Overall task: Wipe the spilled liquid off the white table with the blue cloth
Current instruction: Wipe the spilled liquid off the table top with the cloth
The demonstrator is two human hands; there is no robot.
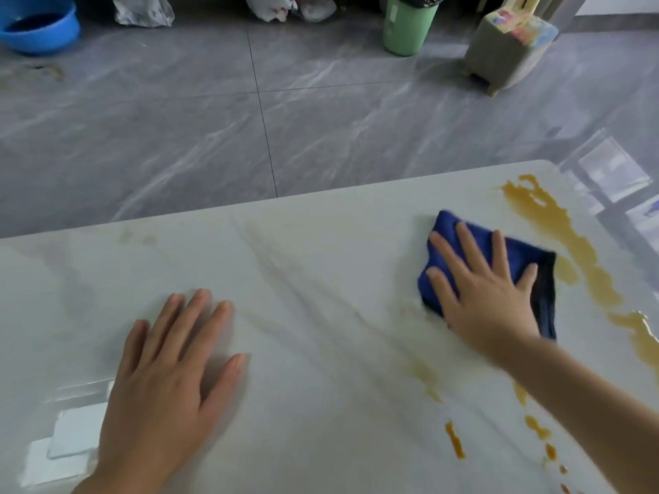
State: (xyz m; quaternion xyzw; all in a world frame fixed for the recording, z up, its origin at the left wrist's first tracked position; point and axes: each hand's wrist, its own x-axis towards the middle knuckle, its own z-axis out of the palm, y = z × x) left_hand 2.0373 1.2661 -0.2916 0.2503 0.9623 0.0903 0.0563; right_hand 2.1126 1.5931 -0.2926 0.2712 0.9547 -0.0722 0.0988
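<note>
A folded blue cloth (pixel 513 251) lies on the white marbled table (pixel 303 265) at the right. My right hand (pixel 488 283) presses flat on top of it, fingers spread. A long brown-orange spill (pixel 556 226) runs along the table's right side, just right of the cloth, from the far corner toward the near edge. Smaller orange drops and smears (pixel 454 440) lie nearer to me, below my right forearm. My left hand (pixel 167 379) rests flat on the table at the left, fingers apart, holding nothing.
Beyond the table's far edge is grey tiled floor (pixel 249 119). On it stand a blue basin (pixel 39 24) at the far left, plastic bags (pixel 142 10), a green bin (pixel 408 28) and a small grey stool (pixel 508 51). The table's right edge lies close to the spill.
</note>
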